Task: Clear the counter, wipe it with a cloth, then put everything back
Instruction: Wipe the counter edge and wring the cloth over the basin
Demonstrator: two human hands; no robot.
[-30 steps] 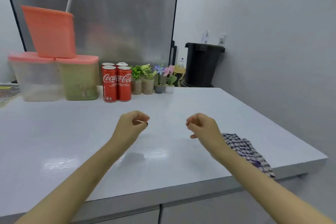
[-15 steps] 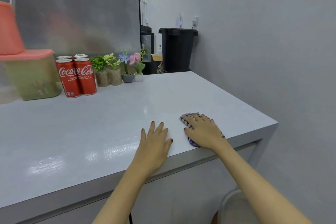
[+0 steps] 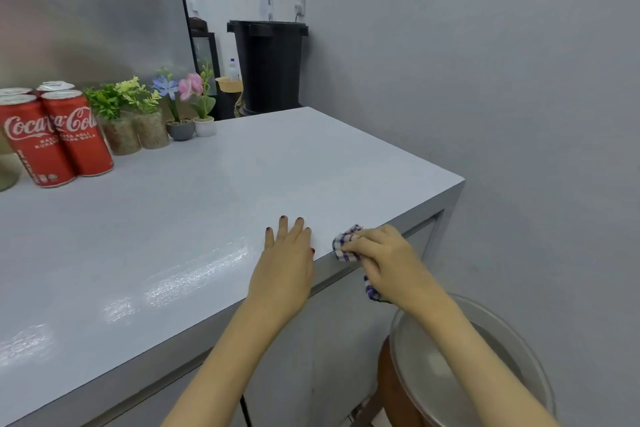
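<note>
My right hand (image 3: 384, 256) grips a bunched checked cloth (image 3: 347, 244) at the front edge of the white counter (image 3: 207, 204); part of the cloth hangs below the hand, off the edge. My left hand (image 3: 287, 260) rests flat on the counter just left of it, fingers straight. At the back left stand red Coca-Cola cans (image 3: 52, 139), two leafy plants in brown pots (image 3: 131, 118) and two small flower pots (image 3: 192, 114).
A round metal basin (image 3: 467, 367) on a brown stool sits below the counter's right end, under my right forearm. A black bin (image 3: 268, 66) stands past the counter's far end by the grey wall. A steel fridge door (image 3: 86, 10) backs the counter.
Both hands went from hovering curled over the counter down to its front right edge. The left flattened on the surface; the right pressed the cloth, then bunched it up and drew it to the edge.
</note>
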